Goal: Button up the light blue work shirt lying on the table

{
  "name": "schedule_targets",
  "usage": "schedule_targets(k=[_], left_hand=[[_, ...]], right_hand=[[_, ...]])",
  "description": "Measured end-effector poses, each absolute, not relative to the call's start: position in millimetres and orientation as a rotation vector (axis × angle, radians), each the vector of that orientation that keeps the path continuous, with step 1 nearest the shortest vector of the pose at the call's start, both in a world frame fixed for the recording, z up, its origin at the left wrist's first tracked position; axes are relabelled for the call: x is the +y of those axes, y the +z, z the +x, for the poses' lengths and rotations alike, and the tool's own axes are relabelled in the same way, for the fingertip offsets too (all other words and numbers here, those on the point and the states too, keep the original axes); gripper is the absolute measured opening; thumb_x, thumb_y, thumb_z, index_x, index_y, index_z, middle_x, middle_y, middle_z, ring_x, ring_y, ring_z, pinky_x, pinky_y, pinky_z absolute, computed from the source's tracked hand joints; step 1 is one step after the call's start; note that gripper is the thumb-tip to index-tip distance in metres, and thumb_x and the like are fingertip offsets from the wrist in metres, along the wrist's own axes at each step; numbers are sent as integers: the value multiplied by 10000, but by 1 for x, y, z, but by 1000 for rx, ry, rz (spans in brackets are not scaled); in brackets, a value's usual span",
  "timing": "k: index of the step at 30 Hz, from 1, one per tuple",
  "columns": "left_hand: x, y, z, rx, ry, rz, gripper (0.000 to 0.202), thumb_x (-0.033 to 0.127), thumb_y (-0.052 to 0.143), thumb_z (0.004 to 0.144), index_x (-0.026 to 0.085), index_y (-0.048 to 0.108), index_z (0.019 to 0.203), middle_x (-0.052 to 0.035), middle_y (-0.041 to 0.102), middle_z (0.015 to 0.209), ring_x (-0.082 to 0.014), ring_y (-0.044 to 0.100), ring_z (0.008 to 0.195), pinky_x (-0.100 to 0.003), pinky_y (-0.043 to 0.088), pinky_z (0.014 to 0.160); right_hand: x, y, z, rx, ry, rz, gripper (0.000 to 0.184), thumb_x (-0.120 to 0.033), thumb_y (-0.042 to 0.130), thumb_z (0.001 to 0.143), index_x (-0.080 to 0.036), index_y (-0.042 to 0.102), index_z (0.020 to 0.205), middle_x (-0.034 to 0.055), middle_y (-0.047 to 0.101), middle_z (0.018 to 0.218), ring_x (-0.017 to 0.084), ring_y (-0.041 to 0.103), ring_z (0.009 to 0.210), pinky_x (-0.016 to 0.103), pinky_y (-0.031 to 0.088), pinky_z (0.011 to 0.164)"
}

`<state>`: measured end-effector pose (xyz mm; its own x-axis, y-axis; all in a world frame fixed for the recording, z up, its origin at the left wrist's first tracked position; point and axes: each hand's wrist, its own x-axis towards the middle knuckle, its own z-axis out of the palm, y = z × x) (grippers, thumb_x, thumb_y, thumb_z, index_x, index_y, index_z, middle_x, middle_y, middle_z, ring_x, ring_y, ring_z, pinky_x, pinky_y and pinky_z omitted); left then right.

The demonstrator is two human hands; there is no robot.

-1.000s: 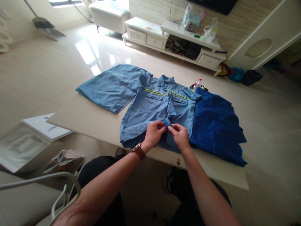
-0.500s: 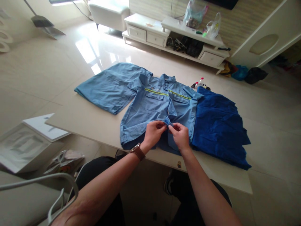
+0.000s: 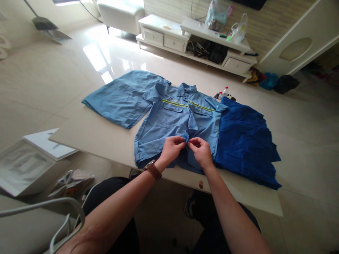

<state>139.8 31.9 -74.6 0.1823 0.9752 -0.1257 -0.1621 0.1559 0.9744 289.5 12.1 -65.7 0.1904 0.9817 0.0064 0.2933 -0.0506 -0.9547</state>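
A light blue work shirt (image 3: 169, 121) with yellow reflective stripes and chest pockets lies front up, its collar pointing away from me. My left hand (image 3: 172, 148), below a brown-strapped watch (image 3: 153, 169), pinches the shirt's front edge near the hem. Right beside it my right hand (image 3: 200, 150) pinches the same front placket, fingertips almost touching the left ones. The fingers hide whatever button or hole is between them. Above the hands the placket gapes and folds over. To the left lies a folded light blue garment (image 3: 124, 98); dark blue cloth (image 3: 245, 143) lies at the shirt's right.
Everything lies on a pale tabletop (image 3: 106, 150), its near edge above my knees. Bottles with red caps (image 3: 225, 91) show past the far edge. On the left floor are a white box (image 3: 31, 165) and a plastic bag (image 3: 71, 183). A white TV cabinet (image 3: 174, 42) stands beyond.
Both hands stay pinched at the shirt front, and the fold of placket between them now stands more upright. The right fingertips have shifted slightly left. The garments lie as before.
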Motion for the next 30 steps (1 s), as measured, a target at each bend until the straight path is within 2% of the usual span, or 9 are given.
schedule_targets(k=[4,9,14,19,30], left_hand=[[24,-71,140,1021,1012,1018,194,328,739,719,144,706,669,-9,652,660,-122,583,641,-230,458,622],[18,-73,139,1095,1067,1014,299,384,875,619,144,707,680,2,636,639,-117,554,616,-229,418,576],[21,-78,141,1025,1081,901,282,331,871,609,147,665,666,11,635,647,-111,565,622,-232,451,608],[31,-81,141,1056,1101,947,179,244,825,623,150,685,683,-8,686,700,-127,606,665,-243,478,648],[35,-74,135,1168,1096,1183,173,270,805,698,172,662,693,-13,680,692,-144,625,664,-245,460,631]], right_hand=[[3,-63,289,-1356,827,-1585,263,-455,721,762,-197,685,794,49,699,775,187,613,698,319,489,689],[-5,-63,287,-1361,847,-1593,195,-403,703,735,-215,678,784,29,702,766,186,616,695,314,496,690],[0,-68,287,-1298,905,-1557,256,-460,692,760,-206,682,792,43,705,777,195,626,718,320,498,704],[10,-72,289,-1309,961,-1571,286,-490,690,763,-207,658,787,46,689,757,196,604,695,324,480,681],[13,-69,288,-1501,805,-1616,199,-397,574,863,-219,584,776,38,637,776,199,577,736,333,448,724]])
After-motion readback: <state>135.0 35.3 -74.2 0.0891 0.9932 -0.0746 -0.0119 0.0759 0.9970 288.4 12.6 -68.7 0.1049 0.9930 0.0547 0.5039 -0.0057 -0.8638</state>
